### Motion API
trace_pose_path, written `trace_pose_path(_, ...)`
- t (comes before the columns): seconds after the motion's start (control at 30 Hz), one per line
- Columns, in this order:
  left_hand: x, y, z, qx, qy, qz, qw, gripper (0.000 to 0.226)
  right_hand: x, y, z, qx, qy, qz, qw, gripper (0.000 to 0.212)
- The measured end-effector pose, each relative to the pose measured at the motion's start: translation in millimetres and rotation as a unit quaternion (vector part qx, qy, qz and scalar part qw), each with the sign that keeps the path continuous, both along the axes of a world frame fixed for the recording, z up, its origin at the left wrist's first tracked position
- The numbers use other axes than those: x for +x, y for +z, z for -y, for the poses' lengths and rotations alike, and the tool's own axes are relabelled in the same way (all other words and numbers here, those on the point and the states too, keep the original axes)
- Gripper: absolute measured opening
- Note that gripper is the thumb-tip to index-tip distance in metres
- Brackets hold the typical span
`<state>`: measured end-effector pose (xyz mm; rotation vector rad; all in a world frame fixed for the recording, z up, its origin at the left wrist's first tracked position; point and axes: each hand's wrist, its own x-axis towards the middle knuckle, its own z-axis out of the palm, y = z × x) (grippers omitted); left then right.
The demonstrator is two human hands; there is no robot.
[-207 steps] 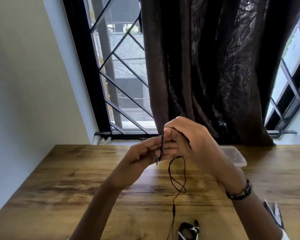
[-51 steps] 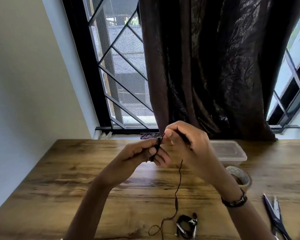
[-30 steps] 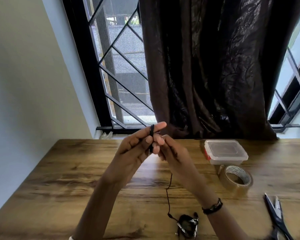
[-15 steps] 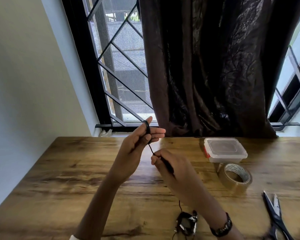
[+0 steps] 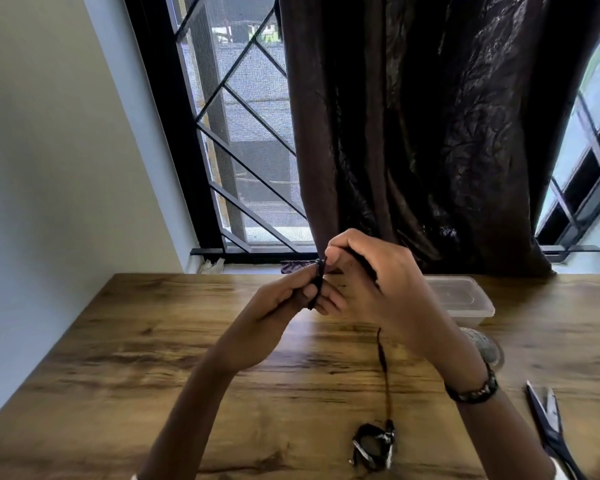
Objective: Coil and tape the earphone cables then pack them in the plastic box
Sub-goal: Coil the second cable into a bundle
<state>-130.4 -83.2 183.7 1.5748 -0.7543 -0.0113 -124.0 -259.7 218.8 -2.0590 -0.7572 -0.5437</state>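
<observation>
— Wood-grain table (image 5: 125, 358) fills the lower half of the frame, brown with dark streaks. Behind it?

— A pale wall (image 5: 49, 150) at upper left, a black-framed window (image 5: 243, 133) with diagonal bars at upper centre, and a dark brown curtain (image 5: 413, 116) hanging down to the table's far edge. More window shows at the far right.

— Where are the hands?

— Both are raised above the middle of the table, touching each other. The left hand (image 5: 274, 310) has its fingers curled around a small black coil of earphone cable (image 5: 317, 285), held upright between thumb and fingers. The right hand (image 5: 371, 282) is curled too, pinching the cable at the top of that coil.

— And the rest of the cable?

— A loose strand (image 5: 383, 362) hangs from under the right hand toward the bottom of the frame. It ends near a second bundle (image 5: 374, 445) lying on the table at lower centre, black with something pale on it, maybe tape; too blurred to be sure.

— The box?

— A clear plastic box (image 5: 465, 299) sits right of centre, lid on, partly hidden by the right hand. Just below it a roll of tape (image 5: 485, 344) peeks out behind the right wrist, which wears a dark bracelet (image 5: 471, 393). Scissors (image 5: 548, 427) lie at lower right.
</observation>
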Motion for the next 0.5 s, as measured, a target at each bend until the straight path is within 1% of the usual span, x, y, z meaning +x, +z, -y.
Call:
trace_pose_path(0.13, -1, 4, -4, 0.008, -0.012, -0.01, 1.0, 0.035, 7, 7, 1, 0.001, 0.023, 0.025, 0.999, 0.015)
trace_pose_path(0.23, -1, 5, -4, 0.003, -0.023, -0.014, 1.0, 0.035, 9, 8, 1, 0.011, 0.037, 0.026, 0.999, 0.014)
trace_pose_path(0.37, -3, 9, 1, -0.038, -0.041, -0.033, 0.998, 0.026, 10, 3, -1, 0.041, 0.058, -0.015, 0.997, 0.017)
trace_pose_path(0.5, -3, 11, 5, -0.089, -0.046, -0.043, 0.994, 0.028, 6, -9, -6, 0.094, 0.064, -0.032, 0.993, 0.024)
